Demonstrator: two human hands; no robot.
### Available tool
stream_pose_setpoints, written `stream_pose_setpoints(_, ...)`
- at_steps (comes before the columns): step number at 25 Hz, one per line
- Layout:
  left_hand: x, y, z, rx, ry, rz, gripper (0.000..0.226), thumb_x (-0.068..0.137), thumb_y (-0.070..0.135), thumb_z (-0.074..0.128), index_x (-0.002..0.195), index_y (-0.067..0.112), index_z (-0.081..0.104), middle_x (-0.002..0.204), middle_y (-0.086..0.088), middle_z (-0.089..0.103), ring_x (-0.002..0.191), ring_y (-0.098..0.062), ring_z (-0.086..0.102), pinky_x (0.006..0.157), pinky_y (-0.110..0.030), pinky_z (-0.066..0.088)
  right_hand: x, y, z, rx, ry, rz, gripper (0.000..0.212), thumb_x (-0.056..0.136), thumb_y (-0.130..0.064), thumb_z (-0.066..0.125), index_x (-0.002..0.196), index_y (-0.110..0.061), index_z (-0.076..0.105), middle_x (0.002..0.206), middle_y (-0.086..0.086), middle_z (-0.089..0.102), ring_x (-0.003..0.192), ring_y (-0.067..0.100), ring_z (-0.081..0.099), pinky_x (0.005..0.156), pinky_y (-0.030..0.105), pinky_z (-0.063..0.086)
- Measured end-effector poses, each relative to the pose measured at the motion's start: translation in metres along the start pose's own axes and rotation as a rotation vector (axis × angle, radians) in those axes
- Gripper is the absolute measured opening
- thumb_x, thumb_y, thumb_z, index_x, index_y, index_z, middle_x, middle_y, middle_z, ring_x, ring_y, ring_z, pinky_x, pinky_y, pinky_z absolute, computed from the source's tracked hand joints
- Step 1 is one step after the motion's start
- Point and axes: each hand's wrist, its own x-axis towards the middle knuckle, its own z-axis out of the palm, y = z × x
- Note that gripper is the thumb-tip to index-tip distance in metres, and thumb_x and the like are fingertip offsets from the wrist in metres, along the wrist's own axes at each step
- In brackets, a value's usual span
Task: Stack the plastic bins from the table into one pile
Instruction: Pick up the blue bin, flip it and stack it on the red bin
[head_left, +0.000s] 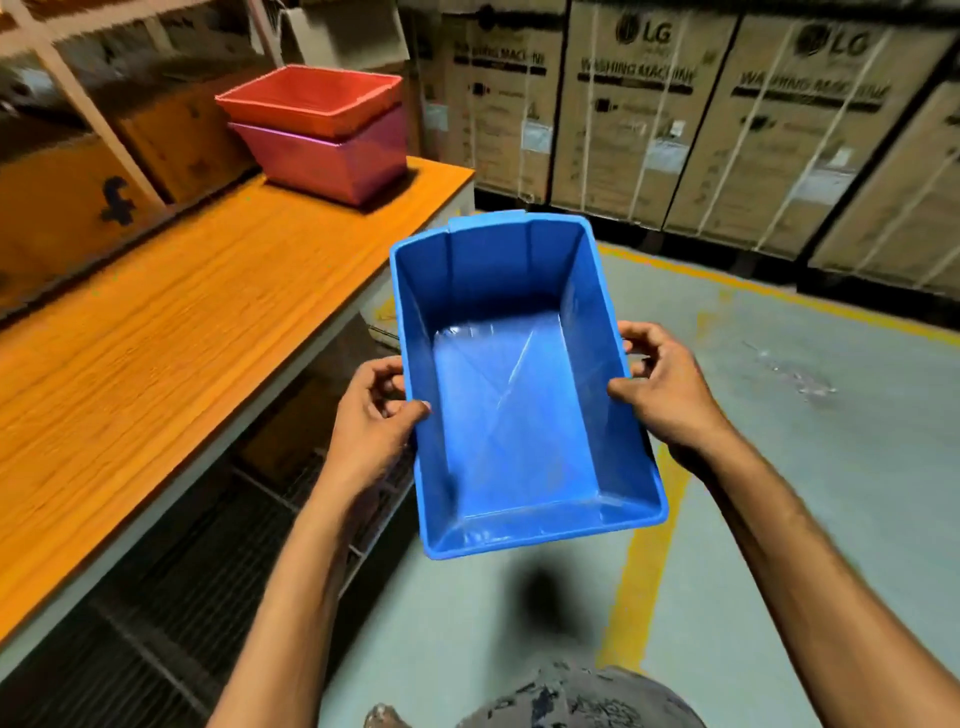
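I hold an empty blue plastic bin (519, 405) in the air over the floor, just right of the table's edge. My left hand (371, 415) grips its left rim and my right hand (662, 387) grips its right rim, thumbs inside the walls. At the far end of the orange wooden table (171, 322) a red bin (311, 101) sits nested in a pink bin (332, 161), forming a pile of two.
Cardboard boxes (78, 202) line the back of the table under a white shelf frame. Large washing machine cartons (644, 119) stand along the far wall. A grey floor with yellow lines (644, 561) lies to the right. Wire shelving sits below the tabletop.
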Motion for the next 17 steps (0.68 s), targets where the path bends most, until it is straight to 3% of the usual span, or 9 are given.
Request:
stream_pose_setpoints(3,0.032,0.018,0.055,0.029,-0.061,-0.01,0.041,0.088,-0.012,0.063,0.123,0.008,0.058,0.096,-0.008,0.06,0.071,-0.018,0.055,0.049,-0.016,0.043,0.036,0.008,-0.047,-0.018,0.098,-0.007,0.055,0.077,0.018,0.06,0.118,-0.019,0.06,0.098,-0.008,0.058,0.065,0.007,0.062,0.056,0.024,0.053)
stream_pose_setpoints(7,0.089,0.034,0.113,0.09,-0.1,-0.032,0.037,0.088,-0.007,0.065,0.122,0.008,0.059,0.095,-0.005,0.06,0.07,-0.011,0.062,0.048,-0.014,0.046,0.096,0.012,-0.092,-0.025,0.132,0.04,0.051,0.076,0.017,0.06,0.115,-0.016,0.061,0.097,-0.004,0.059,0.069,0.016,0.064,0.06,0.028,0.054)
stream_pose_setpoints(10,0.148,0.037,0.143,0.122,-0.107,-0.081,0.036,0.085,-0.007,0.065,0.121,0.002,0.062,0.089,-0.008,0.057,0.067,-0.015,0.058,0.046,-0.017,0.045,0.154,0.016,-0.11,0.027,0.121,0.167,0.05,0.077,0.018,0.057,0.117,-0.009,0.063,0.098,0.004,0.067,0.066,0.015,0.064,0.057,0.027,0.052)
stream_pose_setpoints(12,0.193,0.04,0.158,0.094,-0.132,-0.144,0.037,0.082,-0.006,0.069,0.118,0.0,0.064,0.085,-0.01,0.061,0.064,-0.015,0.055,0.053,-0.02,0.051,0.202,0.021,-0.123,0.166,0.022,0.306,0.051,0.076,0.015,0.058,0.122,-0.006,0.065,0.095,0.011,0.07,0.061,0.017,0.064,0.06,0.028,0.054)
stream_pose_setpoints(13,0.215,0.043,0.164,0.05,-0.141,-0.195,0.036,0.079,-0.003,0.072,0.115,0.002,0.066,0.087,-0.012,0.065,0.068,-0.018,0.059,0.065,-0.026,0.058,0.225,0.02,-0.13,0.236,-0.065,0.369,0.053,0.073,0.01,0.064,0.124,-0.006,0.067,0.101,0.015,0.069,0.067,0.021,0.064,0.068,0.03,0.055)
stream_pose_setpoints(15,0.259,0.052,0.173,-0.088,-0.192,-0.328,0.028,0.08,0.003,0.076,0.107,0.009,0.068,0.091,-0.01,0.074,0.079,-0.023,0.07,0.088,-0.04,0.061,0.271,0.013,-0.14,0.322,-0.231,0.478,0.063,0.068,-0.002,0.074,0.131,-0.009,0.066,0.122,0.015,0.067,0.099,0.031,0.061,0.101,0.042,0.052)
stream_pose_setpoints(17,0.3,0.065,0.18,-0.211,-0.284,-0.404,0.021,0.087,0.008,0.072,0.107,0.012,0.066,0.094,-0.005,0.077,0.079,-0.017,0.075,0.084,-0.036,0.062,0.318,0.003,-0.149,0.373,-0.318,0.514,0.057,0.078,-0.006,0.072,0.135,-0.011,0.065,0.133,0.011,0.063,0.117,0.028,0.056,0.114,0.047,0.042)
